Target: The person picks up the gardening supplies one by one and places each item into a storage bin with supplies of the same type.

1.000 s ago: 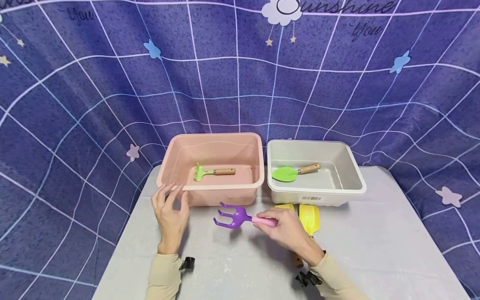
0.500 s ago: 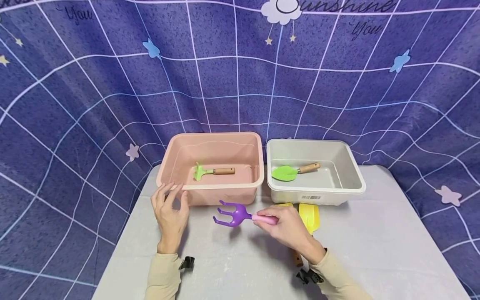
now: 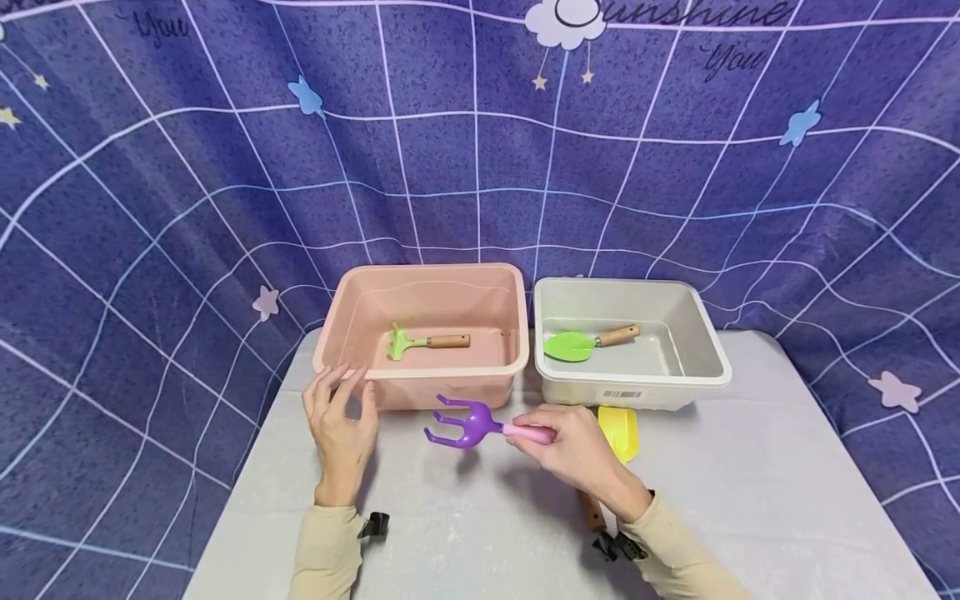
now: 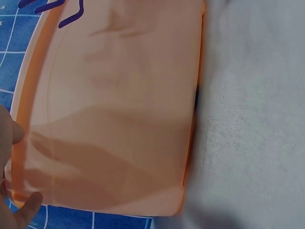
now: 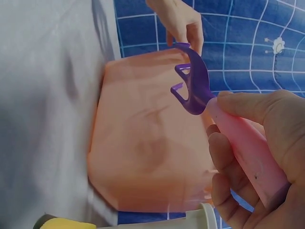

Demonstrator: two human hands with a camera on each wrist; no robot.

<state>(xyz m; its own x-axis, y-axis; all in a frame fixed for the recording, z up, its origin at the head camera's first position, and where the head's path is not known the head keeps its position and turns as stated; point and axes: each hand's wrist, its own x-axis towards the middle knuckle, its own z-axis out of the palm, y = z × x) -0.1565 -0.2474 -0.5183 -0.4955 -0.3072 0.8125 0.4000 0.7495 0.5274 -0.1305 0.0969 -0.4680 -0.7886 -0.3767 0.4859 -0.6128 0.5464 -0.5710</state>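
My right hand (image 3: 581, 446) grips the pink handle of a purple three-pronged hand fork (image 3: 468, 425). The fork is held above the table in front of the pink bin (image 3: 442, 392), prongs pointing left. In the right wrist view the thumb and fingers wrap the pink handle (image 5: 245, 152). My left hand (image 3: 341, 425) holds the bin's front rim near its left corner, fingers over the edge and thumb on the near side. A small green rake (image 3: 427, 342) with a wooden handle lies inside this bin.
A white bin (image 3: 630, 383) stands to the right, holding a green trowel (image 3: 573, 347). Beside my right hand lies a yellow shovel (image 3: 618, 433). A wooden handle (image 3: 591, 510) shows under the right wrist. A purple grid-patterned cloth (image 3: 480, 167) hangs behind the bins.
The fork and my right hand have risen slightly in the head view, the prongs tilting a little. A second yellow shovel head is now covered by the right hand. The left hand stays put.
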